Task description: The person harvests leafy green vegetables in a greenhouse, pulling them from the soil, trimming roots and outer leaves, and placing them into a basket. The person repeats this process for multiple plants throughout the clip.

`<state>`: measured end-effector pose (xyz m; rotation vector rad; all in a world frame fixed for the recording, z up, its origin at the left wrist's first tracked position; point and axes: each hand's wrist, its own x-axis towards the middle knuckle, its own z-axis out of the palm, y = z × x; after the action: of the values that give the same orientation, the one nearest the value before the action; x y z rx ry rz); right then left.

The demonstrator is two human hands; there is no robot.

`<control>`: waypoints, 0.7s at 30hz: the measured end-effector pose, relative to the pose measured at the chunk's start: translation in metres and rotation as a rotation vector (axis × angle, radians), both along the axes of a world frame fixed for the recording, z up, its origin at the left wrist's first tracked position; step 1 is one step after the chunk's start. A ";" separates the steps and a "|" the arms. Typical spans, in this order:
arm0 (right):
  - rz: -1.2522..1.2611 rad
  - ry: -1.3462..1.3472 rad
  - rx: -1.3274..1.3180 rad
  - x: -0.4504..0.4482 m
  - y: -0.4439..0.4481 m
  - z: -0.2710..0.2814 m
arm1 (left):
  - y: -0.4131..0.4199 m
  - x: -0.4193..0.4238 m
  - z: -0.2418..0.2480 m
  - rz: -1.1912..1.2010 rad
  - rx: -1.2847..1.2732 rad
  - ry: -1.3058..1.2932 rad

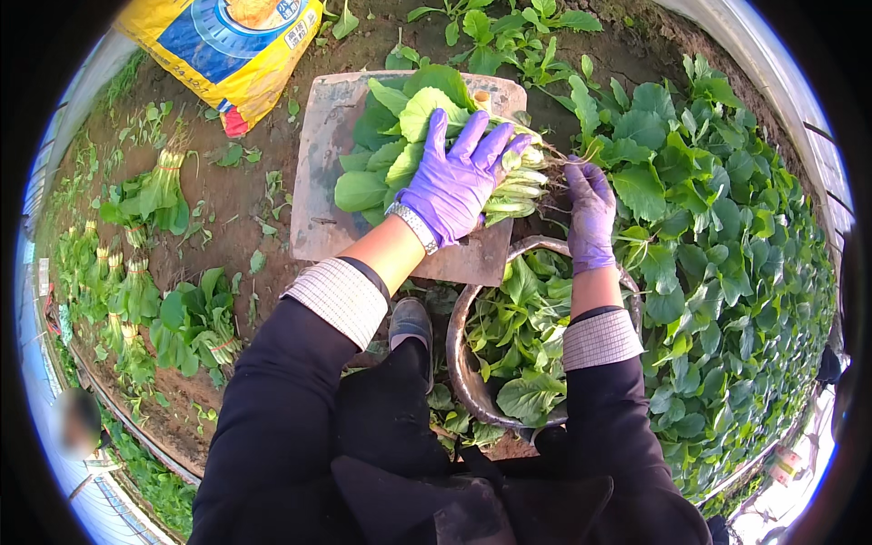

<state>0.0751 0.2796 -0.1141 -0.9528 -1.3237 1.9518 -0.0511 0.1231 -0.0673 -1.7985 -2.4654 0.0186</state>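
Note:
A bunch of leafy greens (381, 160) lies on a worn flat board (327, 225), leaves to the left and pale stems and roots to the right. My left hand (460, 174), in a purple glove, presses over the stems with its fingers spread across them. My right hand (591, 211), in a soiled purple glove, has its fingertips drawn together at the thin roots (555, 160) past the board's right edge. A fine yellowish strand shows by those fingertips; whether it is root or band is unclear. Below the board, a round basin (466, 354) holds loose greens (524, 320).
Tied bunches of greens (163, 180) lie on the soil at left. A yellow and blue printed sack (235, 61) lies at upper left. Dense growing greens (722, 238) fill the right side. My shoe (411, 323) is beside the basin. Another person (80, 422) is at far lower left.

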 end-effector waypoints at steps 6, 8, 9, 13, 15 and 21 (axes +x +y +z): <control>0.172 -0.119 0.067 -0.016 0.000 -0.006 | -0.002 -0.002 -0.010 0.037 0.062 0.038; 0.291 -0.148 0.216 -0.016 0.010 -0.014 | 0.000 -0.001 -0.013 0.033 0.056 0.059; 0.265 -0.179 0.228 -0.017 0.011 -0.013 | 0.000 -0.002 -0.014 0.031 0.050 0.064; -0.003 -0.263 0.991 -0.014 0.007 -0.006 | 0.003 -0.007 -0.014 0.023 -0.011 0.074; -0.018 -0.343 1.283 -0.026 -0.019 0.027 | 0.002 -0.009 -0.016 0.026 -0.019 0.067; 0.241 -0.703 1.263 -0.048 -0.040 0.010 | -0.009 -0.011 0.012 0.013 0.054 -0.247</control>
<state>0.0276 0.2401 -0.1041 -0.7799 -2.6102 0.4956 -0.0626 0.1140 -0.0556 -1.8629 -2.6107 -0.2840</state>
